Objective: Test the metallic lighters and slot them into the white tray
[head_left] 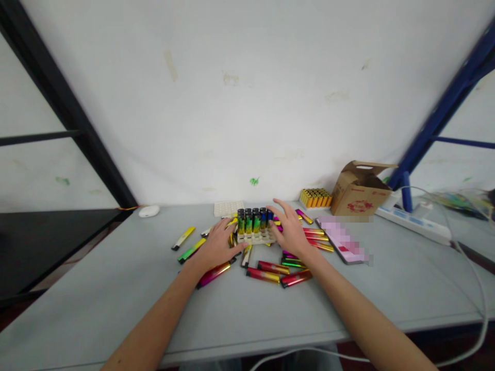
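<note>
A pale lighter tray (256,238) with square slots stands in the middle of the table. Several cigarette lighters (249,222) are upright in it, black tops up, their bodies yellow-green to blue. My left hand (218,245) is at the tray's left end, its thumb along the front edge and its fingers round the side. At the right end, my right hand (290,232) has its fingers apart, thumb and fingertips close to the blue lighters. Whether they touch these is unclear. Loose lighters lie around, including a red-and-yellow lighter (263,275) and a green-and-yellow lighter (192,251).
Behind the tray lies another pale slotted tray (228,208). A block of orange lighters (316,198) stands by an open cardboard box (361,190). A phone (342,241), a power strip (413,224) and a white cable (477,278) are right; a white oval object (149,211) is left.
</note>
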Action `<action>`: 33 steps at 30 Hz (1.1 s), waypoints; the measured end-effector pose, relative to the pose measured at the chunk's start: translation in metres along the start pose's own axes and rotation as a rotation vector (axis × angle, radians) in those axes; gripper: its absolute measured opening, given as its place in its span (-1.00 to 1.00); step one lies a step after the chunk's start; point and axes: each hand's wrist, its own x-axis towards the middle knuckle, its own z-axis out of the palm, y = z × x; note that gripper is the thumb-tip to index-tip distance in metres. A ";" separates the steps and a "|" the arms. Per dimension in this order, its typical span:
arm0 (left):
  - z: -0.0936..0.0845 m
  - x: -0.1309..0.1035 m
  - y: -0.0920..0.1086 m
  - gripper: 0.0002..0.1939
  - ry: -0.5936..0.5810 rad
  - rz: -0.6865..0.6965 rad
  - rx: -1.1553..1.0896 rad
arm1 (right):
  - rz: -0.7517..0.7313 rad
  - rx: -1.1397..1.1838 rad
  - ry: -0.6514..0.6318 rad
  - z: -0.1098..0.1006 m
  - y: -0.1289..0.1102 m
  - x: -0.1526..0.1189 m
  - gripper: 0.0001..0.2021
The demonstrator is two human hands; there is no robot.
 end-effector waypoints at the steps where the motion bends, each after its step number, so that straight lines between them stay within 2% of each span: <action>1: -0.002 0.000 -0.001 -0.35 -0.002 -0.013 0.003 | 0.041 0.022 0.024 -0.002 0.006 0.000 -0.60; 3: -0.006 0.001 -0.005 -0.33 -0.006 -0.047 0.014 | 0.118 0.048 0.052 -0.006 0.022 -0.002 -0.63; 7: -0.010 0.003 -0.019 -0.33 0.018 -0.126 0.067 | 0.243 -0.026 -0.050 -0.004 0.053 -0.008 -0.69; 10: -0.008 0.003 -0.026 -0.41 0.013 -0.191 0.104 | 0.310 -0.144 -0.094 0.000 0.066 -0.012 -0.66; 15: -0.004 0.002 -0.024 -0.54 0.000 -0.231 0.193 | 0.329 -0.239 -0.251 -0.001 0.066 -0.013 -0.62; 20: -0.002 0.002 -0.021 -0.58 -0.032 -0.210 0.200 | 0.233 -0.202 -0.429 -0.005 0.062 -0.011 -0.67; 28: -0.004 0.003 -0.023 -0.63 0.015 -0.171 0.141 | 0.194 -0.168 -0.392 -0.006 0.065 -0.008 -0.73; 33: -0.002 0.002 -0.025 -0.67 0.050 -0.202 0.139 | 0.139 -0.101 -0.378 -0.010 0.070 -0.007 -0.78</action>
